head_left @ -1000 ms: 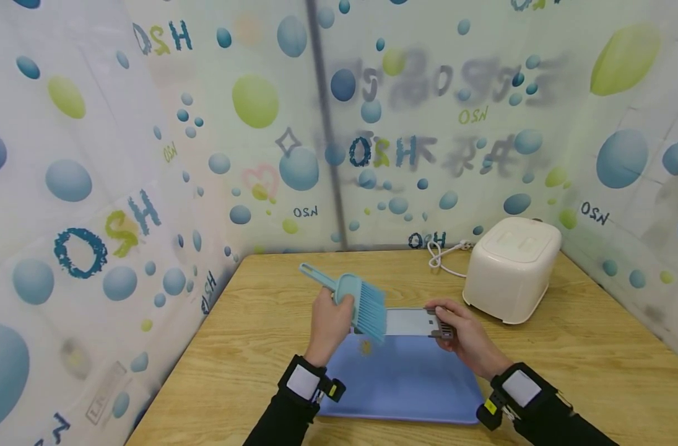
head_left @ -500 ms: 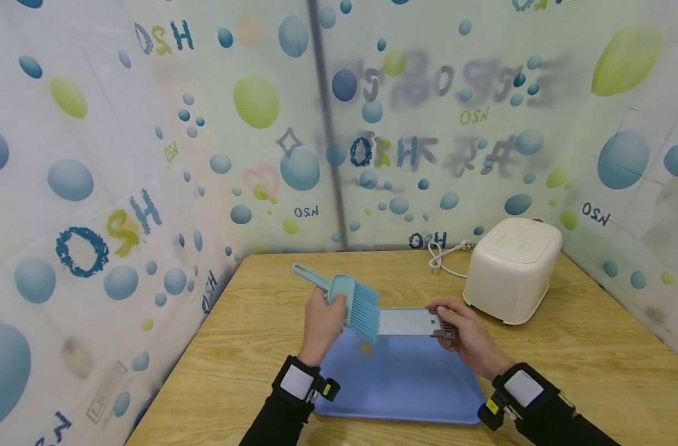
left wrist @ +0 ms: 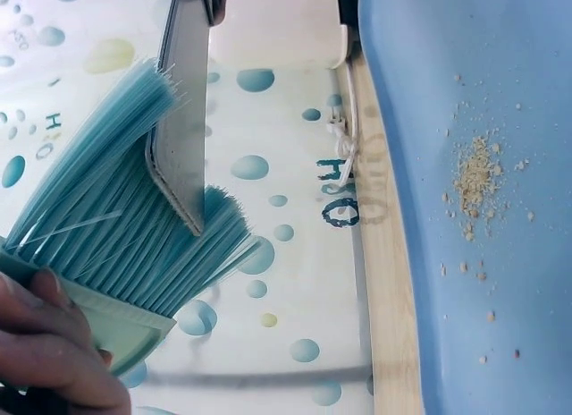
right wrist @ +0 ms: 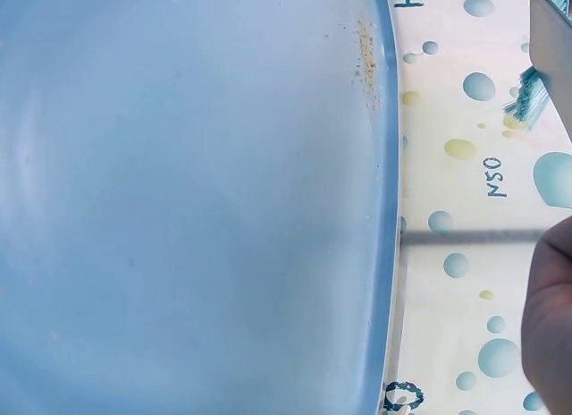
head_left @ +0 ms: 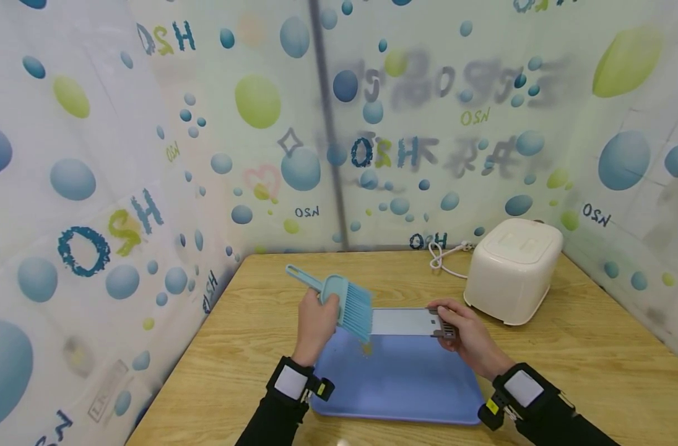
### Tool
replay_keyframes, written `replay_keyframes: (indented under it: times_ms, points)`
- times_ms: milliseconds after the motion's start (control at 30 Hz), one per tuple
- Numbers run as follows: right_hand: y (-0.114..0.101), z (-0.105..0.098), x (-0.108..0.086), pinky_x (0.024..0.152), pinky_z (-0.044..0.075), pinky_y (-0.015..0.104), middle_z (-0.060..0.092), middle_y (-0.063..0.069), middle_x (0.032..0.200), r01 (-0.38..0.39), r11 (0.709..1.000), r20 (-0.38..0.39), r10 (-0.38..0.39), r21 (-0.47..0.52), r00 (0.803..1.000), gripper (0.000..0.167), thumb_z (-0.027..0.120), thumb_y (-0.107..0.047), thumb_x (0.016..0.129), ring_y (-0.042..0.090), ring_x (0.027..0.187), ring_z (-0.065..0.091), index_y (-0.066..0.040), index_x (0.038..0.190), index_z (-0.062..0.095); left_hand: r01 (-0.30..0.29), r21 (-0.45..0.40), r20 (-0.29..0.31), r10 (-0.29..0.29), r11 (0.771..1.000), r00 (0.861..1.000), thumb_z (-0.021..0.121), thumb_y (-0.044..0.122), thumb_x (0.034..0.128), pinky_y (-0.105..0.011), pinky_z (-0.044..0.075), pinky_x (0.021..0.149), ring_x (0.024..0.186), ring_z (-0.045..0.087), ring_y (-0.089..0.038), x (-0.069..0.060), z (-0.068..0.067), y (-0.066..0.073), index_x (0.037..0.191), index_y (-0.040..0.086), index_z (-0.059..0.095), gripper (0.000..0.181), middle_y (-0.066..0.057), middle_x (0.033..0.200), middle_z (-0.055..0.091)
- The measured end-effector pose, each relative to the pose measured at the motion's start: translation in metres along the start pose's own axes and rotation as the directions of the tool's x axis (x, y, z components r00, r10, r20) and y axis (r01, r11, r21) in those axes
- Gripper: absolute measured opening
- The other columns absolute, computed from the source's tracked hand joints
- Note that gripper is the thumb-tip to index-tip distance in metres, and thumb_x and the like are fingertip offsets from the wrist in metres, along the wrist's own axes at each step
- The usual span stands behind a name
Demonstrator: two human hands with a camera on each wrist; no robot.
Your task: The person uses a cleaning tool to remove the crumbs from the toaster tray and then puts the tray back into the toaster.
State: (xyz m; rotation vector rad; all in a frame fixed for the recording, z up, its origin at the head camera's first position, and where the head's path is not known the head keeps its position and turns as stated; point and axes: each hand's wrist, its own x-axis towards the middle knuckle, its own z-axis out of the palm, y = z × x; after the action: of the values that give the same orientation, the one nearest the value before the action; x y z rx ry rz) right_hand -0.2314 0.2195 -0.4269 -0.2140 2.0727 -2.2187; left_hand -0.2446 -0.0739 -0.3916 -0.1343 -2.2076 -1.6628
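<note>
My left hand point(head_left: 314, 323) grips a light blue hand brush point(head_left: 354, 308), its handle slanting up to the left. My right hand point(head_left: 472, 344) pinches the brown-grey end of a flat toaster crumb tray point(head_left: 402, 321), held level above a larger blue tray point(head_left: 411, 387). In the left wrist view, the brush bristles point(left wrist: 134, 209) splay around the free end of the crumb tray point(left wrist: 186, 120). Tan crumbs point(left wrist: 478, 178) lie in a small heap on the blue tray, with bits scattered around. Only part of the right hand point(right wrist: 550, 317) shows in the right wrist view.
A cream toaster point(head_left: 511, 272) stands at the back right of the wooden table point(head_left: 233, 347). Its white cord point(head_left: 441, 260) lies coiled beside it. Bubble-patterned curtains point(head_left: 260, 155) enclose the table at the back and sides.
My left hand and the brush have slid left along the crumb tray, uncovering more of its surface. The right hand holds the crumb tray nearly still.
</note>
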Motion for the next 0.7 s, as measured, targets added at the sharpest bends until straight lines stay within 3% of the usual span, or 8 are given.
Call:
replay_keyframes:
  times_ms: [333, 567, 700]
  points:
    - [-0.0004, -0.0002, -0.0011, 0.056, 0.041, 0.026, 0.054, 0.007, 0.101, 0.005, 1.000, 0.002, -0.005, 0.007, 1.000, 0.027, 0.041, -0.029, 0.110, 0.018, 0.065, 0.051, -0.014, 0.124, 0.059, 0.003, 0.008, -0.005, -0.003, 1.000, 1.000, 0.051, 0.009, 0.0914, -0.026, 0.041, 0.038, 0.042, 0.053, -0.018, 0.0008, -0.0066, -0.0022, 0.105, -0.001, 0.060, 0.019, -0.007, 0.066, 0.063]
    - [-0.0003, -0.0011, -0.0019, 0.054, 0.040, 0.025, 0.055, 0.006, 0.097, 0.027, 1.000, 0.013, -0.027, 0.007, 1.000, 0.034, 0.041, -0.028, 0.110, 0.016, 0.062, 0.050, -0.003, 0.129, 0.055, 0.010, 0.010, -0.013, -0.010, 1.000, 1.000, 0.051, 0.009, 0.0915, -0.026, 0.040, 0.037, 0.041, 0.053, -0.018, 0.0016, -0.0095, -0.0037, 0.106, -0.003, 0.060, 0.021, -0.008, 0.066, 0.063]
    - [0.0000, -0.0018, -0.0024, 0.054, 0.040, 0.025, 0.055, 0.006, 0.097, 0.031, 0.999, 0.017, -0.031, 0.009, 0.999, 0.031, 0.042, -0.027, 0.110, 0.016, 0.061, 0.050, -0.006, 0.126, 0.057, 0.014, 0.009, -0.014, -0.014, 1.000, 1.000, 0.051, 0.009, 0.0914, -0.025, 0.039, 0.036, 0.039, 0.050, -0.013, 0.0013, -0.0105, -0.0033, 0.110, -0.003, 0.061, 0.024, -0.007, 0.065, 0.063]
